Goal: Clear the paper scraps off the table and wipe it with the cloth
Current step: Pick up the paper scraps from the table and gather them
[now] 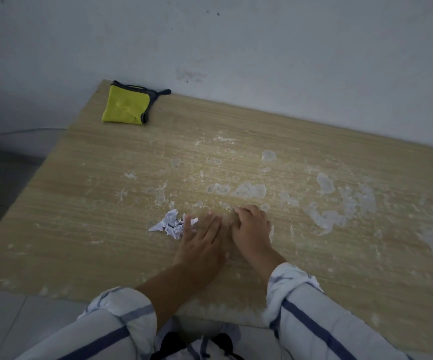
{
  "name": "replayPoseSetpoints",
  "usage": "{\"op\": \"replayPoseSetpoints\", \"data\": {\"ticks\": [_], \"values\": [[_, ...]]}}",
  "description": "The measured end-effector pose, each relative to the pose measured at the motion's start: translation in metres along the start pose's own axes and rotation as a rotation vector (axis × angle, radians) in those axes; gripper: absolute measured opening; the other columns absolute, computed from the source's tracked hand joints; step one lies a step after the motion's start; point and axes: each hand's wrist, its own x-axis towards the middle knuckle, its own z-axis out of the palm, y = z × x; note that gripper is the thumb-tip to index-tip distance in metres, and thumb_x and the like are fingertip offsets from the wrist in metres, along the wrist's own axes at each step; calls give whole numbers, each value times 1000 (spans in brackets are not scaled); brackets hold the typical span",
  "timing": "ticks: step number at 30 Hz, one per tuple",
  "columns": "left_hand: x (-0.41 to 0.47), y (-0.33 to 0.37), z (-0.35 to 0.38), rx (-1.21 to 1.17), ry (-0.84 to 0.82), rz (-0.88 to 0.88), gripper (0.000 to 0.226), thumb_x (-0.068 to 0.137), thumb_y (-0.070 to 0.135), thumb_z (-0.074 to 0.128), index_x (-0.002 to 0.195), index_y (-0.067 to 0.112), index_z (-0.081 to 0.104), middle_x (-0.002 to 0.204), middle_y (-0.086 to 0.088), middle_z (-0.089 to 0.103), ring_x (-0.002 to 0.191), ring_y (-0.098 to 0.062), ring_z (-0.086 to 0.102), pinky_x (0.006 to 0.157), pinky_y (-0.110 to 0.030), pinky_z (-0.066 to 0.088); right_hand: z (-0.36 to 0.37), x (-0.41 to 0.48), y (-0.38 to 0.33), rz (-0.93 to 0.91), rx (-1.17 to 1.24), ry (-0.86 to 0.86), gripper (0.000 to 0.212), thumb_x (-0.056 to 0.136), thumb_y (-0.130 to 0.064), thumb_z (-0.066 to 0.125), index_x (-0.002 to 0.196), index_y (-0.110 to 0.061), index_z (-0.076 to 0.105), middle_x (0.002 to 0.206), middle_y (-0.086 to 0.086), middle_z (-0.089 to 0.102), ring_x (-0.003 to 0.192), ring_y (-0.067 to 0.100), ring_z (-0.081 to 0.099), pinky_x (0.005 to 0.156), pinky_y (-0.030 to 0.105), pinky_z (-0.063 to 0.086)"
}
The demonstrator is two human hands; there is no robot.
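Stained wooden bench (93, 178) runs against a grey wall (236, 48); yellow cloth (124, 105) sits folded at its far left corner, well apart from the rest; paper scraps (170, 224) lie heaped just left of the left hand (201, 240), whose flat, straight fingertips (188, 220) touch them; right hand (251, 227) rests beside it, fingers curled, nothing visible inside.

Matt wood-grain table (93, 193) smeared with whitish residue (249, 190); crumpled paper scraps (171, 224); fuzzy yellow cloth (125, 106).
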Motion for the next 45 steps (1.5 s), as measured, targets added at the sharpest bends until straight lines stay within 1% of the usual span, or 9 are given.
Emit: {"op": "replayPoseSetpoints", "data": {"ticks": [7,13,18,25,29,34,37,41,45], "values": [[-1,-6,7,18,-17,-178,69,92,52,19,131,6,52,140,-12,49,138,-27,26,110,-61,-5,4,11,-6,-71,-8,21,35,92,-28,45,124,-19,54,131,3,45,121,26,36,101,40,28],[-3,-5,7,0,39,-215,81,89,60,-5,146,10,23,155,-9,22,141,-22,-9,109,-56,-14,11,14,-13,-21,108,72,14,88,-15,49,91,-14,62,108,5,52,104,26,42,88,36,30],[-3,-5,7,-12,18,-207,80,85,59,-4,149,13,5,159,-5,3,136,-18,-27,105,-53,-27,12,16,-9,-19,146,93,10,85,-16,54,90,-13,63,106,4,54,103,25,45,90,38,34],[-1,-8,-1,-28,26,-230,69,88,52,19,139,12,42,150,-7,34,139,-22,3,108,-60,-11,10,18,-12,-4,279,89,10,84,-12,57,77,-15,63,92,0,60,93,21,52,87,38,42],[9,-13,-13,-14,58,-235,56,86,40,28,124,12,59,139,-10,50,137,-29,32,109,-56,-16,11,14,-12,-12,311,75,10,83,-9,57,79,-16,63,91,-1,60,95,23,53,88,42,43],[32,-17,-25,-96,19,-218,48,99,25,28,146,18,23,155,0,18,146,-22,-2,108,-59,-16,11,12,-12,-67,341,57,9,83,-11,56,77,-15,60,85,-6,57,88,21,53,83,46,45],[45,-22,-37,-160,-2,-147,40,99,23,33,138,26,37,152,4,26,146,-19,2,109,-58,-14,10,8,-12,-108,389,81,10,86,-12,54,79,-10,61,80,2,61,79,20,52,73,41,47],[55,-28,-49,-307,12,-203,23,95,24,40,102,27,61,126,5,52,134,-17,31,115,-55,-7,-4,4,-19,-42,578,92,12,88,-10,54,77,-6,57,75,5,57,70,18,51,63,32,41],[56,-39,-62,-469,103,-275,15,90,31,54,87,31,69,97,10,67,105,-15,56,109,-40,26,-15,4,-31,117,851,28,13,85,-10,55,73,-6,52,68,3,48,62,13,43,59,28,36]]}}
